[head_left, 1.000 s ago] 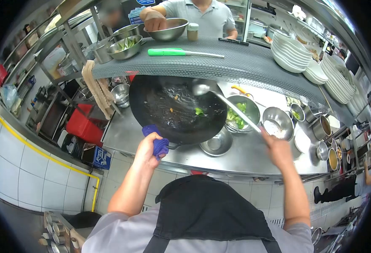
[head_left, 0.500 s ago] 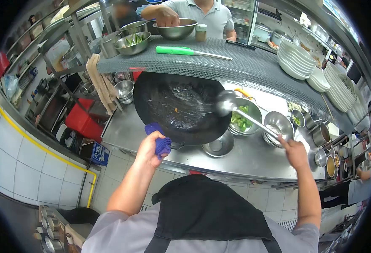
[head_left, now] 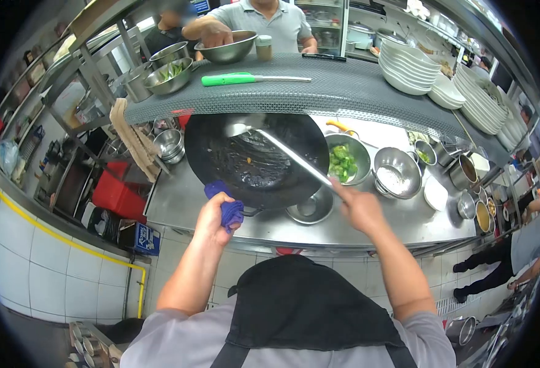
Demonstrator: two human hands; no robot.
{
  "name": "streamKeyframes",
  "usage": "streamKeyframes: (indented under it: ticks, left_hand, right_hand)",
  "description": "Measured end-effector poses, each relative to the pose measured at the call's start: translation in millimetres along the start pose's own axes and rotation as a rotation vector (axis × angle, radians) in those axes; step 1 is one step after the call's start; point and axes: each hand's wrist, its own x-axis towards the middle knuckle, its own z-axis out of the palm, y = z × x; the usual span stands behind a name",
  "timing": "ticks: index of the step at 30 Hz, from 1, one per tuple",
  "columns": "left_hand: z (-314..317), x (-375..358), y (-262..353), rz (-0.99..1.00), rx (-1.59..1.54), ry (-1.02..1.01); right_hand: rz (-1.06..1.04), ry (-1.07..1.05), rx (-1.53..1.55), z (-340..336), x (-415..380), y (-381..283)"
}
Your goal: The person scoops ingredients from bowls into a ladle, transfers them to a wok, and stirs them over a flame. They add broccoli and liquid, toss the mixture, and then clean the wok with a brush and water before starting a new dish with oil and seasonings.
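Black wok (head_left: 254, 161) tilted over counter, steel ladle (head_left: 282, 152) inside.

Single head-worn fisheye view, looking forward and down, close over steel counter (head_left: 374, 224).

1. A round black metal wok (head_left: 254, 156) with a greasy, glossy inside is seen just beyond the left hand (head_left: 213, 218).
2. A soft, matt blue cloth (head_left: 228, 208) is wrapped under the left fingers.
3. A long, polished steel ladle (head_left: 282, 153) is gripped in the right hand (head_left: 360, 208).
4. A brushed, dully shining steel counter (head_left: 184, 199) lies beneath both hands.
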Motion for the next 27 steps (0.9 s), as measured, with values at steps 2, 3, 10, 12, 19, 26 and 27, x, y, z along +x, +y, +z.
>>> streamKeyframes:
  ticks: [2, 3, 10, 12, 19, 26, 27]
  left_hand:
    - [2, 0, 1, -0.003, 0.008, -0.002]
    - [3, 0, 1, -0.015, -0.006, -0.018]
    - [-4, 1, 9, -0.031, -0.061, 0.001]
    - [-8, 1, 10, -0.025, -0.041, 0.019]
    - [-27, 9, 25, -0.046, 0.01, -0.007]
    - [-44, 22, 47, -0.143, 0.058, -0.096]
    - [-50, 27, 48, -0.175, 0.075, -0.109]
  right_hand:
    - [-0.013, -0.03, 0.001, 8, 12, -10]
    - [-0.032, -0.065, 0.001, 9, 14, -11]
    - [-0.105, -0.104, -0.447, -57, -72, 110]
    - [-0.062, -0.069, -0.604, -94, -102, 123]
    - [0.265, 0.022, -0.682, -112, -163, 86]
    - [0.555, 0.284, -0.206, -25, -188, -22]
    - [0.633, 0.29, -0.109, -13, -192, -48]
